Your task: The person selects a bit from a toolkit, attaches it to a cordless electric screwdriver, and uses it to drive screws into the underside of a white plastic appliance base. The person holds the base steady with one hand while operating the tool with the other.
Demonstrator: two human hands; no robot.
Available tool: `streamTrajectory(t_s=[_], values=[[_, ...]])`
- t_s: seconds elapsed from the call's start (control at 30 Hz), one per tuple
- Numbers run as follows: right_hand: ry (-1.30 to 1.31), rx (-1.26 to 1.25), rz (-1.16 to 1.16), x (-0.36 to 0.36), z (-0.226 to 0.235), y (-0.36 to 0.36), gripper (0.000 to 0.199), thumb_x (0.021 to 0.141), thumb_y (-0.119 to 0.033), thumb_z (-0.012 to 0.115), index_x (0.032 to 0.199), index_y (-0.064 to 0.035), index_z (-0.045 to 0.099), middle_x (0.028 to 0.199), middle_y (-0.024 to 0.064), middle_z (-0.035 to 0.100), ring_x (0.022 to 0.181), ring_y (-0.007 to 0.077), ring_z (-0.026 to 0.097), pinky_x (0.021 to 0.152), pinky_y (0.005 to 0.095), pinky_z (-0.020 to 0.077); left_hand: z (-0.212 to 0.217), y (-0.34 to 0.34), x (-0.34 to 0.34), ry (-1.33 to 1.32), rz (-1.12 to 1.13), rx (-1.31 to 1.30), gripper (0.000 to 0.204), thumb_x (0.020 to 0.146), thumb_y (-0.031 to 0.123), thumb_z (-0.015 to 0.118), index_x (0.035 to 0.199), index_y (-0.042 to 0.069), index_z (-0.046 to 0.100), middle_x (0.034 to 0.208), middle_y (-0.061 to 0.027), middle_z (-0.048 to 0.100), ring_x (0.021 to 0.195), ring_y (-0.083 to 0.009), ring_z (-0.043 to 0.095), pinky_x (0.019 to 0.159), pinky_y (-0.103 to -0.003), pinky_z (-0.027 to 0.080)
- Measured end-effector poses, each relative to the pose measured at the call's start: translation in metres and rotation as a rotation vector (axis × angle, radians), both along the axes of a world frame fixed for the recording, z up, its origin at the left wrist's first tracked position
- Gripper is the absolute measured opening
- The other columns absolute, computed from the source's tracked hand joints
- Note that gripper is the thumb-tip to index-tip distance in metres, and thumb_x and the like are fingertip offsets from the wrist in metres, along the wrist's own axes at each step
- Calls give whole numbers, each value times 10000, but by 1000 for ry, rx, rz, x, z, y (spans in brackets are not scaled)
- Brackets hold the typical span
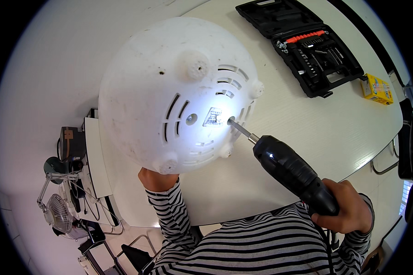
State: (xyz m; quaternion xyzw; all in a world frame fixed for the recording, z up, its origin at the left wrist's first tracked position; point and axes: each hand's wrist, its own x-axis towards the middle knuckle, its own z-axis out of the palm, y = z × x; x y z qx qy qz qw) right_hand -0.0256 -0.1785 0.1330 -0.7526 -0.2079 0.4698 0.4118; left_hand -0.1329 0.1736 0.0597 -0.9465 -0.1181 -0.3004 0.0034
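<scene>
A white, round plastic appliance is tilted so that its underside, with vent slots, round feet and a small label, faces me. My left hand grips it at the lower edge, with the fingers hidden behind it. My right hand is wrapped around the rear end of a black cordless screwdriver. The screwdriver's long bit enters a recessed hole right of the label, and its light falls around that spot. Left of the label, a second recessed hole shows a screw inside.
An open black tool case with bits, sockets and a red-handled tool lies at the far right of the white table. Beside it stands a yellow box. At left are a fan, a desk lamp and a dark box.
</scene>
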Motion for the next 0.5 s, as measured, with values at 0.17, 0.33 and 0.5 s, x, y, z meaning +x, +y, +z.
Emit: streamTrajectory(t_s=[0.17, 0.33, 0.5], values=[[-3, 4, 6, 0, -1, 0, 400, 582, -195, 656, 833, 80, 509, 455, 81, 477, 351, 204, 462, 383, 280, 377, 1, -1, 0, 2, -3, -9, 423, 602, 209, 724, 971, 63, 579, 875, -96, 637, 699, -274, 623, 590, -327, 506], [3, 14, -5, 0, -3, 0, 397, 578, -194, 657, 825, 79, 507, 455, 81, 476, 351, 204, 461, 382, 279, 375, 1, -1, 1, -4, -3, -14, 427, 601, 210, 726, 973, 64, 577, 868, -94, 638, 697, -273, 624, 590, -326, 506], [16, 14, -18, 0, -1, 0, 396, 568, -190, 656, 818, 78, 507, 450, 80, 470, 350, 204, 456, 381, 281, 371, 2, -2, 1, -4, 3, -9, 427, 601, 211, 725, 973, 63, 576, 865, -93, 639, 693, -270, 624, 587, -326, 506]])
